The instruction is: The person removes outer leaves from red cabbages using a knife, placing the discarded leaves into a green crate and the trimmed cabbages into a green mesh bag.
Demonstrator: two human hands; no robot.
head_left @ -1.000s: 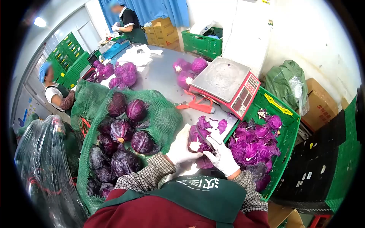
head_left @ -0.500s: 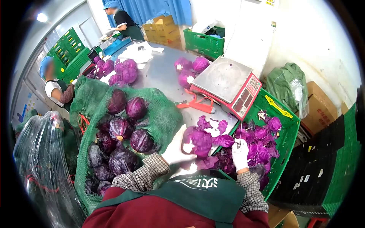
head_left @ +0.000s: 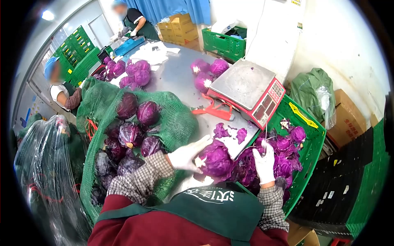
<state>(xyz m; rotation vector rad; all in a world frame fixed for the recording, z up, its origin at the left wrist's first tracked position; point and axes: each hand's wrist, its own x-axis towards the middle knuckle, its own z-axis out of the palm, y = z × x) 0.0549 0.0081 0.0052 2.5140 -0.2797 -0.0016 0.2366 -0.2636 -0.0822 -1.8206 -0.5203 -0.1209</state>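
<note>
Red cabbage (head_left: 215, 159) sits at the near edge of the steel counter (head_left: 176, 84), cupped by the left hand (head_left: 186, 154) in a white glove — its grip wraps the left side of the head, fingers spread over the leaves. The right hand (head_left: 264, 164), gloved too, is over the green crate (head_left: 310, 139) just off the counter's near right corner; its grip is pinched on a thin knife (head_left: 266, 137) whose blade points up. The crate is heaped with loose purple leaves (head_left: 283, 149), and a few leaf scraps (head_left: 230, 132) lie on the counter beside the cabbage.

Behind them, along the counter's right edge, stands a red-and-grey scale (head_left: 246, 88), with a red tape dispenser (head_left: 213, 110) just to its left. A green mesh sack (head_left: 123, 135) full of dark cabbages hangs open off the near left edge. More trimmed cabbages (head_left: 207, 74) rest farther back — and two other people (head_left: 59, 88) work at the far side.
</note>
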